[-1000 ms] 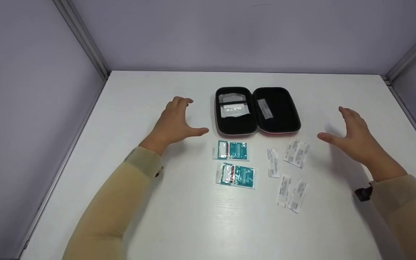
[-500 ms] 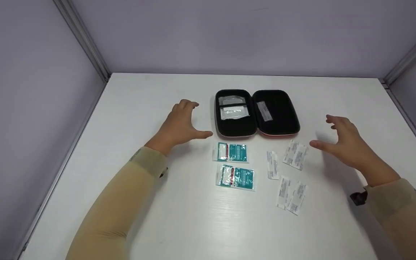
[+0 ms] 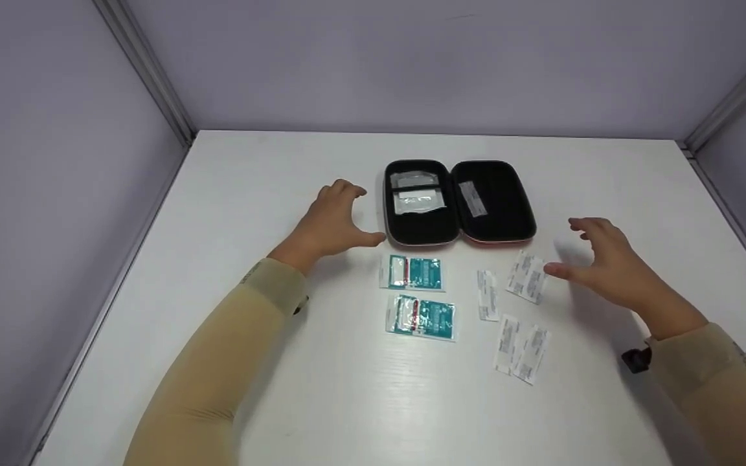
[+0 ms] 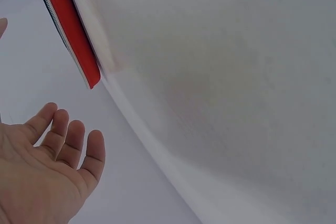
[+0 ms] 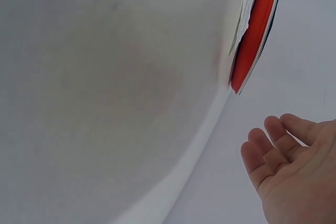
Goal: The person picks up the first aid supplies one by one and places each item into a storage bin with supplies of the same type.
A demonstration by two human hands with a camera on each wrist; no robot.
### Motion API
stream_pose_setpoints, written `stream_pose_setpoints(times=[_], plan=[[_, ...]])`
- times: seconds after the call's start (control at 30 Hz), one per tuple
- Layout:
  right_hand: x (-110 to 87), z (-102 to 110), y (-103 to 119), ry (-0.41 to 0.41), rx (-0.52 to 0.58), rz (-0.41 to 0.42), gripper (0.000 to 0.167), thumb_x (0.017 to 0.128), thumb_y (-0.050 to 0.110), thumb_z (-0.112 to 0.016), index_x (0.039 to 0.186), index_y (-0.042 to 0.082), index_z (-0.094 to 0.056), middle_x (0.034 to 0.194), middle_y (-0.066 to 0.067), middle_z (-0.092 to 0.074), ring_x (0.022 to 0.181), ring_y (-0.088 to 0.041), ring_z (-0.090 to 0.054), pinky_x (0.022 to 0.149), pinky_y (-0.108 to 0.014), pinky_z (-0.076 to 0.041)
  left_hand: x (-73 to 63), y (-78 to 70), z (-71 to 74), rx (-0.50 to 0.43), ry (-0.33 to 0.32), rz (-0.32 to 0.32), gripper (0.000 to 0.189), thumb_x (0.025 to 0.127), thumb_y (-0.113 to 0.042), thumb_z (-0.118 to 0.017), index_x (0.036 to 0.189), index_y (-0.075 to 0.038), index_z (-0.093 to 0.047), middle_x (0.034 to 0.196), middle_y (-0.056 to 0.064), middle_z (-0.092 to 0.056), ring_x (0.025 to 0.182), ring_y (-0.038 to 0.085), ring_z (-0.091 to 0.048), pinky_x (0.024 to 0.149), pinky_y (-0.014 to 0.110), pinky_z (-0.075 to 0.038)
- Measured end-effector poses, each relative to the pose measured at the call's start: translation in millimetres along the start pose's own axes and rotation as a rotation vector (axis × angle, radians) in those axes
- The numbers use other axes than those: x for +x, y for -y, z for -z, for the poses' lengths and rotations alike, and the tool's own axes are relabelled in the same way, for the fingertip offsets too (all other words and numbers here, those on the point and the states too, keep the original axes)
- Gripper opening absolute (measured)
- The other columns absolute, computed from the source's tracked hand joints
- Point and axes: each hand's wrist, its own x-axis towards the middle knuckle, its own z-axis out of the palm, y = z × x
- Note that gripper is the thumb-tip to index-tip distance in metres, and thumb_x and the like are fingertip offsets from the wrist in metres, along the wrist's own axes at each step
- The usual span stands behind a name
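Zip case [image 3: 423,228], open like a book, lies on the white bench [image 3: 321,388] between the left hand [image 3: 331,226] and the right hand [image 3: 609,268], nearer the left. Handling it well would probably mean bringing both palms in evenly from the sides and keeping it level, as some contents look loose. Its black hollows face up; each half's long axis runs away from the person, while the opened whole stretches from hand to hand. Both hands are spread, thumbs well apart from gently bent fingers, gripping nothing. Right of the left hand and nearer the person lie a far teal packet [image 3: 415,272] and a near teal packet [image 3: 421,317], both lying sideways. Smaller clear packaging [image 3: 419,202] sits under a strap [image 3: 417,188] in the half beside the left hand. Left of the right hand, one strip pair [image 3: 526,277] lies just by its thumb tip, touching or not I cannot tell, with another strip pair [image 3: 520,349] nearer the person. Smallest are the single strips: one loose strip [image 3: 487,296] left of those pairs, one inner strip [image 3: 473,199] in the case's other half.
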Motion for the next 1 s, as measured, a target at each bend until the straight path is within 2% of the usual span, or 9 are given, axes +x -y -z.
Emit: stream_pose_setpoints(times=[0.17, 0.43, 0.67, 0.83, 1.0], plan=[[-1.3, -5, 3, 0.013, -0.013, 0.007, 0.109, 0.096, 0.059, -0.086, 0.172, 0.0, -0.035, 0.175, -0.027, -0.037, 0.157, -0.052, -0.037, 0.124, -0.079, -0.037, 2.1, -2.3, -3.3, 0.002, 0.005, -0.002, 0.103, 0.087, -0.061, -0.091, 0.165, -0.006, -0.052, 0.168, 0.01, -0.049, 0.158, 0.033, -0.044, 0.135, 0.047, -0.043], [-2.1, -8, 7, 0.04, -0.041, 0.001, 0.109, 0.095, 0.061, -0.088, 0.17, -0.002, -0.039, 0.173, -0.026, -0.042, 0.156, -0.052, -0.04, 0.126, -0.078, -0.037, 6.0, -7.7, -6.7, -0.012, 0.028, 0.013, 0.1, 0.087, -0.058, -0.092, 0.164, -0.008, -0.054, 0.168, 0.008, -0.051, 0.16, 0.032, -0.043, 0.137, 0.046, -0.041], [-2.5, -12, 12, 0.073, -0.063, -0.013, 0.113, 0.091, 0.065, -0.089, 0.169, -0.001, -0.041, 0.174, -0.027, -0.04, 0.158, -0.051, -0.038, 0.127, -0.078, -0.036, 10.8, -10.3, -10.8, -0.031, 0.045, 0.035, 0.095, 0.088, -0.057, -0.092, 0.163, -0.01, -0.057, 0.165, 0.006, -0.055, 0.157, 0.03, -0.046, 0.135, 0.046, -0.044], [-0.3, -14, 15, 0.103, -0.1, -0.014, 0.119, 0.088, 0.069, -0.09, 0.17, -0.001, -0.04, 0.176, -0.029, -0.036, 0.163, -0.054, -0.03, 0.129, -0.08, -0.032, 13.7, -13.2, -15.3, -0.012, 0.057, 0.056, 0.088, 0.09, -0.057, -0.091, 0.16, -0.012, -0.062, 0.162, 0.005, -0.059, 0.155, 0.029, -0.048, 0.134, 0.045, -0.045], [-0.6, -17, 16, 0.13, -0.132, -0.003, 0.123, 0.085, 0.072, -0.091, 0.17, -0.002, -0.04, 0.177, -0.03, -0.034, 0.164, -0.056, -0.029, 0.13, -0.081, -0.032, 15.0, -16.8, -18.6, -0.029, 0.076, 0.056, 0.088, 0.089, -0.056, -0.094, 0.158, -0.011, -0.064, 0.159, 0.005, -0.062, 0.152, 0.028, -0.05, 0.133, 0.045, -0.046]])
